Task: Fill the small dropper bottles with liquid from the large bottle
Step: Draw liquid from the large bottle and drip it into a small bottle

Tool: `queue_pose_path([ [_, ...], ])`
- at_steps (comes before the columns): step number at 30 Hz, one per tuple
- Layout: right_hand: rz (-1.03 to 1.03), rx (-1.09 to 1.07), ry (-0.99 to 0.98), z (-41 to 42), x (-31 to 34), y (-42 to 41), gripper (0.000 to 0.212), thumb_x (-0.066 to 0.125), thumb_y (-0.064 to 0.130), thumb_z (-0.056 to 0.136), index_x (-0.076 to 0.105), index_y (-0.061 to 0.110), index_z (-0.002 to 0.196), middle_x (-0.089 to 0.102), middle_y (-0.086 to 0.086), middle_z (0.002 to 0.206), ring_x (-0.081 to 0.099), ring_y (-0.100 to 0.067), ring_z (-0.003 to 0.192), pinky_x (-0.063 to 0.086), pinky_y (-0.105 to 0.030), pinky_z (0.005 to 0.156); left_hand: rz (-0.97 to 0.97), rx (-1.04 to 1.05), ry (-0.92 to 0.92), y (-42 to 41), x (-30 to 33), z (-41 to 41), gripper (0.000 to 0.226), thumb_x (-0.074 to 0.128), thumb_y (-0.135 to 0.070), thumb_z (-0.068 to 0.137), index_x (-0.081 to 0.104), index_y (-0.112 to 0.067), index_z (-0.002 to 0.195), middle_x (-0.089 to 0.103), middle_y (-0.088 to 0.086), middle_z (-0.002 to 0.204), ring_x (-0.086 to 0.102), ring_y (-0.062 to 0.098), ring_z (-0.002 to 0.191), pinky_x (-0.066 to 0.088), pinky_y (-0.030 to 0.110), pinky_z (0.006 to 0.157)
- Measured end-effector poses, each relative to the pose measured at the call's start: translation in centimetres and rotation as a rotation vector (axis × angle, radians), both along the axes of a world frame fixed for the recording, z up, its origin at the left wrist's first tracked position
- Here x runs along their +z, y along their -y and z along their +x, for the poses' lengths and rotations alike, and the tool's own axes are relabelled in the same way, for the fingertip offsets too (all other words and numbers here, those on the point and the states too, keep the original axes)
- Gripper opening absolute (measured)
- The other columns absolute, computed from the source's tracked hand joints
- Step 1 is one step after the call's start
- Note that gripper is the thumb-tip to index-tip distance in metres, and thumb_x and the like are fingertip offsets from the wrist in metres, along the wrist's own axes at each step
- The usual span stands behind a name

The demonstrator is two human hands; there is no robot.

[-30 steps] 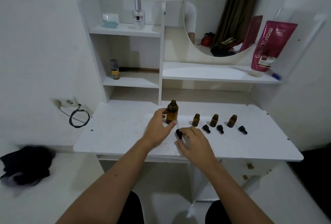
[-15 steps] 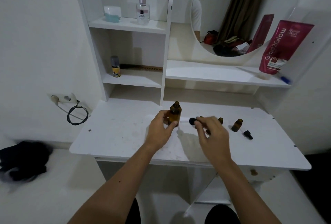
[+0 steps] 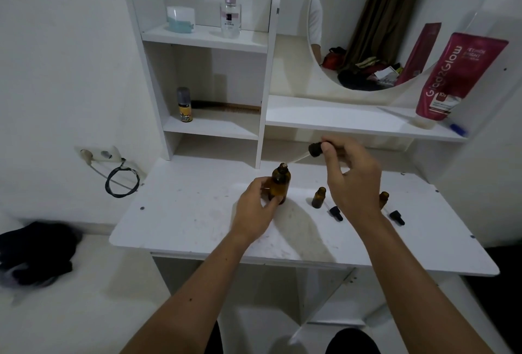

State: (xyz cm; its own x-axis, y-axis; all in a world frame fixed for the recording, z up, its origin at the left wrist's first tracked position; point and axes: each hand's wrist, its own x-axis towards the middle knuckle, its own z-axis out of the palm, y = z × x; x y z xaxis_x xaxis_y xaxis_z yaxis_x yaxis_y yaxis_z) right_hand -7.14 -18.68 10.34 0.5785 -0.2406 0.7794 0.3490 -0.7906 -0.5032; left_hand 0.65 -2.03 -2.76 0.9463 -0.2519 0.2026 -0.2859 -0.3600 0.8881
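Note:
The large amber bottle point(image 3: 280, 184) stands uncapped on the white desk point(image 3: 197, 212), with my left hand point(image 3: 255, 209) wrapped round its base. My right hand point(image 3: 351, 175) holds a black-capped dropper point(image 3: 314, 150) tilted above the desk, its glass tip pointing down at the large bottle's mouth. One small amber bottle point(image 3: 319, 197) stands open to the right; another small bottle point(image 3: 383, 198) shows partly behind my right wrist. Two black dropper caps point(image 3: 336, 213) point(image 3: 397, 217) lie in front of them. A third small bottle is hidden by my right hand.
White shelves rise behind the desk with a yellow-labelled bottle point(image 3: 184, 105), a comb point(image 3: 226, 106), a perfume bottle point(image 3: 230, 11) and a jar point(image 3: 180, 19). A pink tube point(image 3: 452, 79) stands by the round mirror point(image 3: 395, 23). A wall socket with cable point(image 3: 113, 167) is left.
My right hand picked the dropper up off the desk, raised it and brought its tip over the large bottle's mouth. My left hand stayed on the large bottle.

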Motion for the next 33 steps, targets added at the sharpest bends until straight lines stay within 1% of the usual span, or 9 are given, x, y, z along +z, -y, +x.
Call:
queue_pose_path([
  [3, -0.088, 0.018, -0.029, 0.5, 0.3, -0.1, 0.017, 0.067, 0.012, 0.101, 0.074, 0.006, 0.115, 0.073, 0.002, 0.104, 0.065, -0.002, 0.092, 0.051, -0.01, 0.087, -0.004, 0.0, -0.001, 0.0, -0.1, 0.1, 0.045, 0.073, -0.032, 0.093, 0.054, -0.028, 0.134, 0.065, -0.012, 0.126, 0.06, 0.008, 0.114, 0.051, 0.028, 0.103],
  [7, -0.211, 0.044, -0.061, 1.5, 0.5, -0.5, 0.017, 0.068, 0.013, 0.101, 0.074, 0.007, 0.114, 0.077, -0.004, 0.102, 0.07, -0.011, 0.091, 0.055, -0.016, 0.086, 0.016, 0.001, 0.001, 0.1, 0.0, 0.2, 0.045, 0.073, -0.033, 0.093, 0.054, -0.027, 0.134, 0.065, -0.011, 0.127, 0.061, 0.01, 0.115, 0.05, 0.029, 0.103],
  [9, -0.2, 0.035, -0.027, 1.7, 0.9, -0.5, 0.016, 0.068, 0.012, 0.101, 0.074, 0.006, 0.113, 0.077, -0.004, 0.102, 0.07, -0.01, 0.09, 0.056, -0.019, 0.085, 0.029, 0.004, 0.005, 0.1, -0.1, 0.2, 0.045, 0.073, -0.035, 0.093, 0.054, -0.029, 0.133, 0.065, -0.012, 0.126, 0.061, 0.01, 0.114, 0.05, 0.029, 0.103],
  [11, -0.151, 0.019, 0.01, 1.8, 1.3, -0.3, 0.016, 0.066, 0.011, 0.101, 0.074, 0.004, 0.114, 0.076, -0.003, 0.103, 0.066, -0.003, 0.091, 0.053, -0.013, 0.085, 0.033, 0.006, 0.004, 0.0, -0.2, 0.3, 0.045, 0.073, -0.036, 0.093, 0.054, -0.03, 0.133, 0.065, -0.014, 0.126, 0.06, 0.008, 0.114, 0.05, 0.028, 0.102],
  [15, -0.141, -0.014, 0.025, 1.9, 1.4, 0.4, 0.017, 0.065, 0.01, 0.102, 0.073, 0.003, 0.114, 0.075, -0.004, 0.103, 0.063, -0.001, 0.09, 0.048, -0.007, 0.085, 0.013, 0.003, 0.001, -0.1, -0.3, 0.3, 0.045, 0.073, -0.035, 0.092, 0.054, -0.032, 0.132, 0.063, -0.017, 0.124, 0.058, 0.003, 0.111, 0.048, 0.021, 0.098],
  [18, -0.172, 0.016, 0.006, 2.2, 1.0, 0.4, 0.015, 0.066, 0.011, 0.102, 0.073, 0.005, 0.114, 0.075, -0.004, 0.103, 0.066, -0.004, 0.09, 0.053, -0.012, 0.085, 0.015, -0.001, -0.009, 0.0, -0.2, 0.3, 0.044, 0.073, -0.035, 0.092, 0.054, -0.032, 0.132, 0.062, -0.018, 0.123, 0.057, 0.002, 0.109, 0.042, 0.011, 0.091],
  [21, -0.185, 0.047, -0.019, 2.7, 0.8, 0.0, 0.015, 0.066, 0.011, 0.102, 0.072, 0.004, 0.114, 0.075, -0.004, 0.103, 0.07, -0.012, 0.09, 0.057, -0.021, 0.084, 0.022, 0.009, -0.011, 0.1, -0.3, 0.4, 0.044, 0.074, -0.036, 0.092, 0.054, -0.032, 0.131, 0.064, -0.017, 0.125, 0.059, 0.005, 0.112, 0.047, 0.02, 0.097],
  [29, -0.086, 0.142, -0.213, 4.9, -0.4, -0.9, 0.017, 0.068, 0.018, 0.1, 0.074, 0.011, 0.115, 0.075, 0.003, 0.103, 0.067, 0.005, 0.089, 0.051, -0.007, 0.084, 0.039, 0.023, -0.003, 0.1, -0.2, 0.5, 0.042, 0.073, -0.037, 0.092, 0.055, -0.033, 0.129, 0.065, -0.016, 0.123, 0.062, 0.007, 0.111, 0.054, 0.033, 0.101],
  [33, -0.043, 0.15, -0.327, 5.5, -2.4, -1.2, 0.01, 0.071, 0.018, 0.098, 0.077, 0.013, 0.104, 0.075, 0.004, 0.096, 0.064, 0.01, 0.085, 0.047, -0.002, 0.079, 0.031, 0.024, 0.003, 0.2, -0.2, 0.4, 0.041, 0.073, -0.035, 0.092, 0.055, -0.031, 0.129, 0.066, -0.014, 0.124, 0.063, 0.009, 0.112, 0.053, 0.035, 0.103],
])
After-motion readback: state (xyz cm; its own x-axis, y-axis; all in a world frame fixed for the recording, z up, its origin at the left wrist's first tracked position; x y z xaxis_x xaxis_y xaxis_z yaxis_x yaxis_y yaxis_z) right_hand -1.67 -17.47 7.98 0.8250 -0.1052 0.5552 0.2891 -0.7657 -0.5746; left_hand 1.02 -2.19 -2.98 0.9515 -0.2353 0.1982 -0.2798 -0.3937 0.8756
